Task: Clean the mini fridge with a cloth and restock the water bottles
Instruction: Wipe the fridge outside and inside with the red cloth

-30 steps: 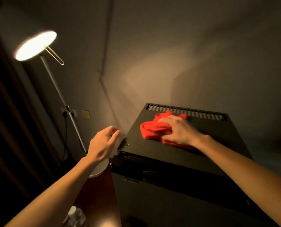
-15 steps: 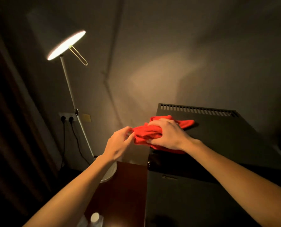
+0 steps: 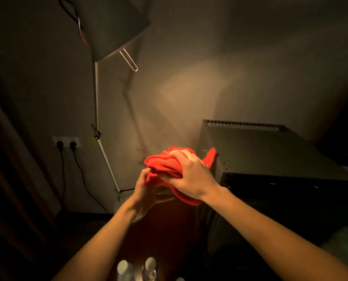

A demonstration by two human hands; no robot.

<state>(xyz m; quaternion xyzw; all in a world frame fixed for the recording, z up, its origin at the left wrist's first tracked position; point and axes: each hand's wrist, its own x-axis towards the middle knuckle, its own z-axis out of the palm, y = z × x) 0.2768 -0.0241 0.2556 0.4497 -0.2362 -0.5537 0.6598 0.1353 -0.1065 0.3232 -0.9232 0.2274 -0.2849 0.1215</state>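
Observation:
A black mini fridge [image 3: 266, 151] with a vent grille along its back edge stands at the right. I hold a bunched red cloth [image 3: 163, 165] off the fridge's front left corner. My right hand [image 3: 191, 175] grips the cloth from above. My left hand [image 3: 146, 191] cups it from below, fingers on its left side. One tip of the cloth touches the fridge's left edge. Two water bottles [image 3: 137, 268] with white caps stand on a dark red-brown surface at the bottom of the view, below my forearms.
A floor lamp [image 3: 97, 110] with a grey shade leans up the wall at the left, its round base behind my left wrist. Two plugs sit in a wall socket [image 3: 66, 142] with cables hanging down. A dark curtain fills the left edge.
The cloth has slid left off the fridge's top into the air beside its corner. My left hand came in and closed under it. The view has turned to the left.

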